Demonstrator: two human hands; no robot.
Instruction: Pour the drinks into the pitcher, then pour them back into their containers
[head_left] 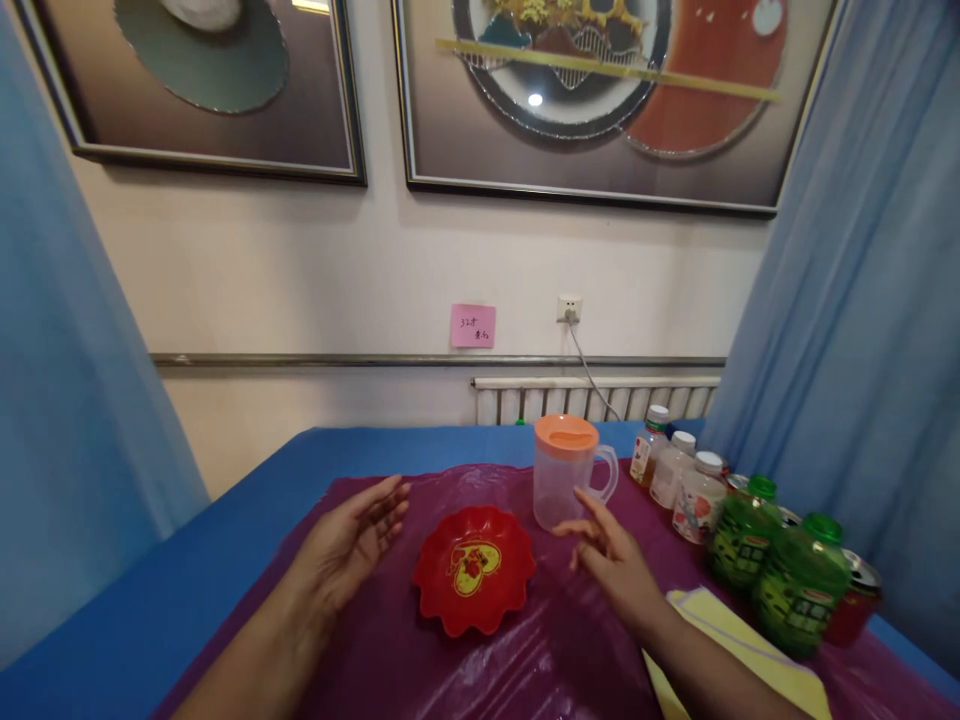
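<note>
A red scalloped plate (pixel 491 600) with a yellow heart design lies on the purple plastic sheet between my hands. To its left, my left hand (pixel 360 535) is raised with the palm turned inward, fingers apart, holding nothing. My right hand (pixel 607 555) hovers on the other side, fingers spread and nothing in them. Just behind it stands a clear plastic pitcher (pixel 559 490) with an orange lid, its handle pointing right. The fingertips overlap the pitcher's lower part in the view; I cannot tell whether they touch it.
Along the right side stand clear bottles with white caps (pixel 699 500), green bottles (pixel 802 585) and a red can (pixel 855 600). A yellow cloth (pixel 739 640) lies beneath my right forearm. Purple sheet (pixel 442 680) covers a blue table (pixel 247 500); a wall with a radiator (pixel 540 402) stands behind.
</note>
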